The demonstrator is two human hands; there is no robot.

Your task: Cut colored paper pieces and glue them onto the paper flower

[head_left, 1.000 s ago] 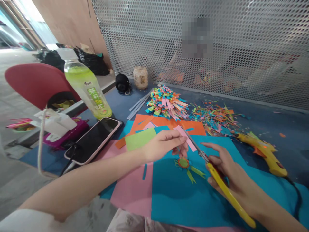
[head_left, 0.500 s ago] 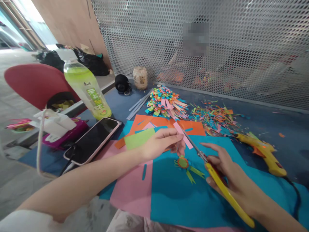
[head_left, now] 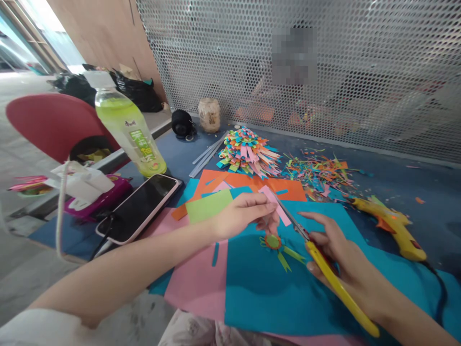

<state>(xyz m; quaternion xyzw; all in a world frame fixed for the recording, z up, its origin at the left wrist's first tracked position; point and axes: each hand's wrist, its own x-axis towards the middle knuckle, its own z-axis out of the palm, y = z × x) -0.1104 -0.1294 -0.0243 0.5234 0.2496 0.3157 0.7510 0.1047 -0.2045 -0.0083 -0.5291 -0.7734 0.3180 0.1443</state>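
My left hand (head_left: 241, 215) pinches a pink paper strip (head_left: 275, 205) above the sheets. My right hand (head_left: 340, 259) grips yellow-handled scissors (head_left: 333, 278), whose blades reach the strip. Just below the strip lies a small paper flower (head_left: 273, 241) with an orange rim, a green centre and green ribbon tails, on a teal paper sheet (head_left: 288, 293). Pink (head_left: 196, 283), orange (head_left: 288, 188) and light-green (head_left: 209, 205) sheets overlap beneath and behind.
A pile of coloured paper strips (head_left: 248, 151) and loose scraps (head_left: 317, 173) lie further back. A yellow glue gun (head_left: 392, 226) lies at right. At left are a phone (head_left: 139, 206), a green drink bottle (head_left: 127, 125) and a red chair (head_left: 54, 122). A perforated metal screen (head_left: 360, 72) closes the back.
The strip and both hands shifted only slightly; the scissors stay at the strip.
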